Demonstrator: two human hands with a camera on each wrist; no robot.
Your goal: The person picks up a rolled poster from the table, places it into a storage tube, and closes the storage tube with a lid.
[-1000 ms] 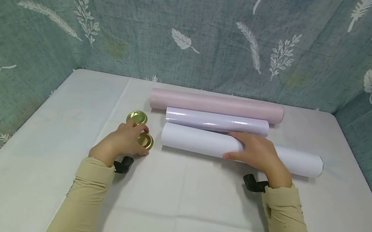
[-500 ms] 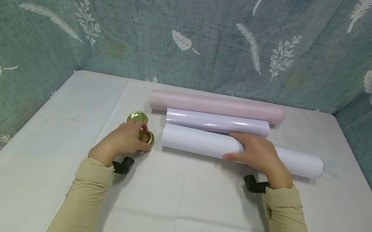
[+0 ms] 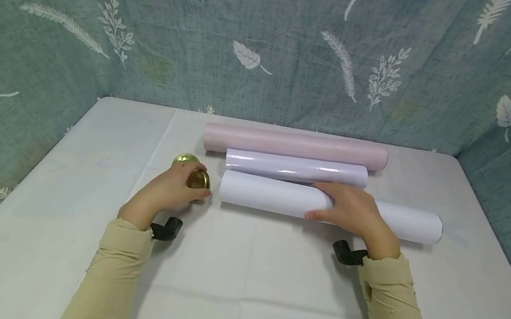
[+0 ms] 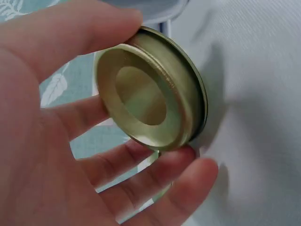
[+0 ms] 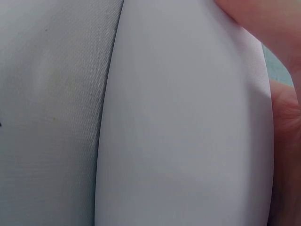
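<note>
In the head view my left hand (image 3: 164,191) pinches a gold metal jar lid (image 3: 199,179) by its rim, between thumb and fingers. The left wrist view shows the lid (image 4: 141,94) tilted on edge, its recessed round face turned toward the palm. Just behind it lies a second gold lid (image 3: 184,159), partly covered by the fingers. My right hand (image 3: 352,210) grips the thick matte white roll (image 3: 265,193) across its middle, thumb on the near side and fingers over the far side. That roll (image 5: 183,117) fills most of the right wrist view.
Behind the white roll lies a shorter glossy pale roll (image 3: 296,168), and behind that a long pink roll (image 3: 295,147). All three lie roughly parallel on the white-covered table (image 3: 242,288). A green leaf-patterned curtain (image 3: 264,95) closes off the back and sides.
The lid in my left hand has been tilted up and shifted slightly away from me, now overlapping the second lid more in the head view. My right hand and the rolls have stayed put.
</note>
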